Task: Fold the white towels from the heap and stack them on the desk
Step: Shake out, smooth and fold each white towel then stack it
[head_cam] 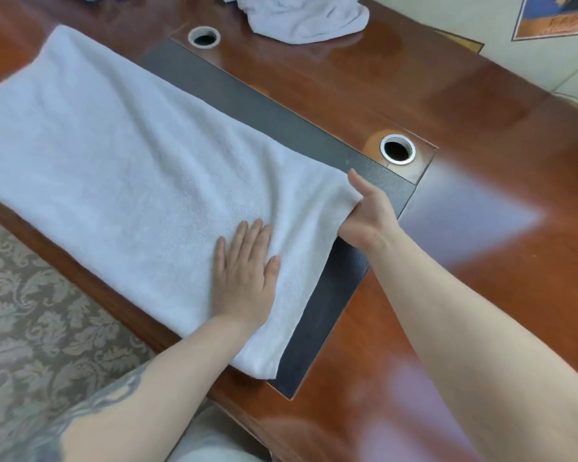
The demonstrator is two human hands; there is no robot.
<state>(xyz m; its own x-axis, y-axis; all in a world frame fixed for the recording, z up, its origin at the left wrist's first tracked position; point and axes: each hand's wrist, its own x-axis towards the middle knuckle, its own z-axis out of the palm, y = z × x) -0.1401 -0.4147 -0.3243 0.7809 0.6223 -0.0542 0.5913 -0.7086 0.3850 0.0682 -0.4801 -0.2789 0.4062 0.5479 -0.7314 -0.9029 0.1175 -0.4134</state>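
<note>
Bright even light, glare on glossy desk (481, 105), perhaps smeared lower right

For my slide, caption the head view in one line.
Left hand presses flat on a white towel spread over the desk while the right hand grips its corner.

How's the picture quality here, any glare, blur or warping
Head view: pale glare streaks wash over the glossy desk at right; the towel and both hands, left and right, are sharp; wide-angle lens bows the desk edges.
</note>
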